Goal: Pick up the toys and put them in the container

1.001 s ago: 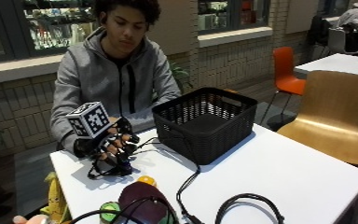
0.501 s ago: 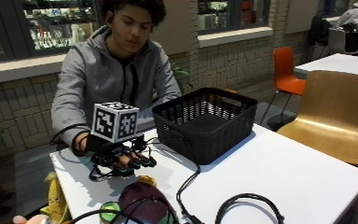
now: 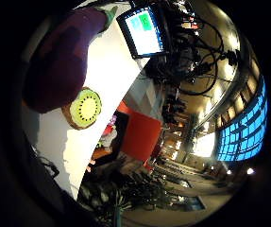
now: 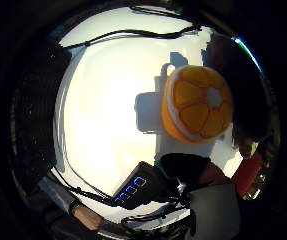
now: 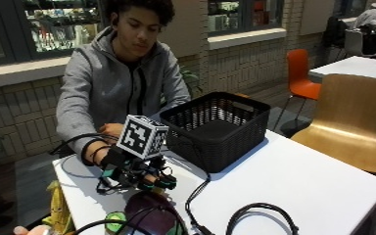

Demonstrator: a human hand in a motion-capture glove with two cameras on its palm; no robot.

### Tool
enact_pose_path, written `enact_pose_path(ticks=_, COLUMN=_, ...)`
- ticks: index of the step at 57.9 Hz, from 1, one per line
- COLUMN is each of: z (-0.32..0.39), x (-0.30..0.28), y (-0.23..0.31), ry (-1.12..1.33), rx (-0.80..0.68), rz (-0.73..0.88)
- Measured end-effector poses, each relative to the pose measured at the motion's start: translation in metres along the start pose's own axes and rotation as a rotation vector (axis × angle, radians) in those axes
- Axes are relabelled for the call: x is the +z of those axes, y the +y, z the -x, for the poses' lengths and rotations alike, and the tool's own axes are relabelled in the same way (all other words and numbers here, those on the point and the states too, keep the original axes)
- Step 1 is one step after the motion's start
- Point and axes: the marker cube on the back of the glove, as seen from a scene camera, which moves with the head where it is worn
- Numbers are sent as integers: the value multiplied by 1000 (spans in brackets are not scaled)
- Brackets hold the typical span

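In the outside view my gloved right hand [image 5: 134, 171] is low over the white table [image 5: 292, 181], left of the black mesh basket [image 5: 217, 128]. Its fingers curl down round an orange slice toy [image 4: 198, 104], which the hand hides from outside and which sits close under the palm in the thumb side view. A purple eggplant toy [image 5: 152, 211] and a green kiwi slice toy [image 5: 115, 220] lie just in front of the hand, and both show in the little finger side view, eggplant [image 3: 59, 56] and kiwi [image 3: 84, 109]. A yellow banana toy [image 5: 58, 215] lies at the table's left edge.
A black cable [image 5: 198, 196] runs across the table from the basket's corner, and a cable loop [image 5: 261, 215] lies near the front edge. The bare left hand [image 5: 111, 130] rests behind my gloved hand. A wooden chair [image 5: 347, 117] stands to the right.
My hand has come down from a raised position and settled over the orange slice toy, with its fingers closing round it. The basket and the other toys have not moved.
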Motion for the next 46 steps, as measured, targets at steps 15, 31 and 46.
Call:
enact_pose_path(ticks=15, z=5, x=8, y=-4, ry=29, rx=40, rz=5)
enact_pose_path(ticks=31, z=13, x=7, y=-5, ry=2, rx=61, rz=-56)
enact_pose_path(ticks=46, z=24, x=3, y=-3, ry=48, rx=105, rz=-161)
